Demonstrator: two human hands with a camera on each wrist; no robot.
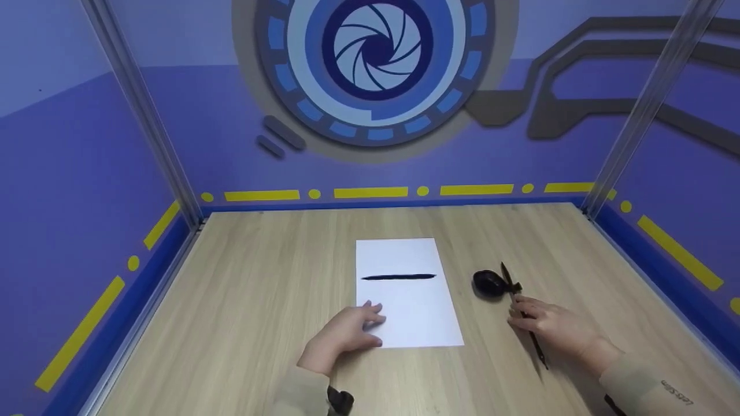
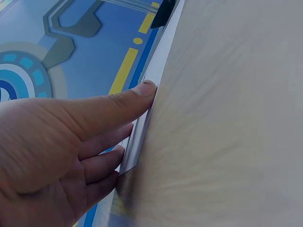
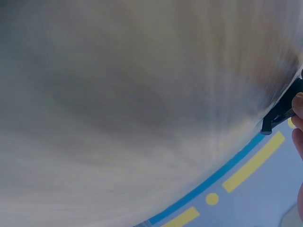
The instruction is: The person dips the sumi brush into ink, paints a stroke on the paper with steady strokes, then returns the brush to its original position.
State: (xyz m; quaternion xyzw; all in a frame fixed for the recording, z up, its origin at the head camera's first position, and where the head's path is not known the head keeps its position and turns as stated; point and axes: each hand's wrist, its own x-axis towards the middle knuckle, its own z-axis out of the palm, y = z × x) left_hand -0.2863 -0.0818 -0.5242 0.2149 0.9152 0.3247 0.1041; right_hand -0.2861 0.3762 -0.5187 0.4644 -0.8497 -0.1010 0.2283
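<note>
A white sheet of paper (image 1: 404,320) lies on the table with one thick black brush stroke (image 1: 399,277) across its upper half. My left hand (image 1: 350,329) rests on its lower left edge, fingers loosely spread; in the left wrist view, the left hand's thumb (image 2: 128,101) lies along the paper's edge. To the right of the sheet, my right hand (image 1: 555,326) pinches the shaft of a slim dark brush (image 1: 537,349). The brush's tip end lies across the small stub of a round black ink dish (image 1: 489,285). Only fingertips (image 3: 298,106) and a dark piece show in the right wrist view.
The wood-grain table (image 1: 260,289) extends around the sheet on every side. Blue and purple panels with yellow dashes (image 1: 370,192) enclose it at the back and sides, with metal posts (image 1: 144,115) at the back corners.
</note>
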